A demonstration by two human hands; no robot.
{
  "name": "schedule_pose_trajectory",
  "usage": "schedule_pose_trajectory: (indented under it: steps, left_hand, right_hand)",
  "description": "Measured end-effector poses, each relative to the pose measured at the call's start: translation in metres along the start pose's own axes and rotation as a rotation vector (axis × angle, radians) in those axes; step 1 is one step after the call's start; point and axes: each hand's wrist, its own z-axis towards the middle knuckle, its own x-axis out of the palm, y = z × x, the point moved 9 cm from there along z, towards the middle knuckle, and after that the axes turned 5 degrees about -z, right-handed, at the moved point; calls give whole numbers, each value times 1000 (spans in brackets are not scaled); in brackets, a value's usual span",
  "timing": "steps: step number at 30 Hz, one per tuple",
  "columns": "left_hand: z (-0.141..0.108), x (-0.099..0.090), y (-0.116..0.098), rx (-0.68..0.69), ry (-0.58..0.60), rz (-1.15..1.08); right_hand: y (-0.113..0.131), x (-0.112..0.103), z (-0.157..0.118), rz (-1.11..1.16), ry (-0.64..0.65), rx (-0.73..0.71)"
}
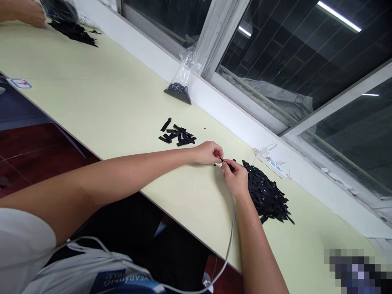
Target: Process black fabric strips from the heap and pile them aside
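Observation:
My left hand [210, 152] and my right hand [236, 176] meet above the table, fingertips pinched close together. Between them is a short black strip [230, 166], mostly covered by the right fingers. Just beyond the right hand lies a big heap of black strips [268, 194] with small light specks on it. A smaller, loose group of black strips [180, 135] is spread out to the left of my left hand. Below the fingertips a tiny black piece [214, 165] rests on the tabletop.
Against the wall stands a clear plastic bag [180, 87] with black pieces inside. A power strip [275, 166] sits along the wall. A white cable [230, 241] runs by my right forearm. Another person's hand [32, 15] is near a far black pile [73, 32].

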Motion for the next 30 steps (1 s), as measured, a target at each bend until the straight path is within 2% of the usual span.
schedule_pose_trajectory:
  steps: [12,16,20,23,30]
  left_hand:
    - [-1,-3,-5,-8,-37,54]
    - [2,-14,-4,1,-116,56]
    - [5,-39,0,15,-301,72]
    - [7,-52,4,15,-378,95]
    - [5,-45,2,24,-326,138]
  right_hand:
    - [-9,2,1,145,-3,86]
    - [-13,6,2,155,13,95]
    - [0,16,1,-72,80,-79]
    - [13,28,-1,-217,160,-231]
    - [12,29,0,-268,168,-245]
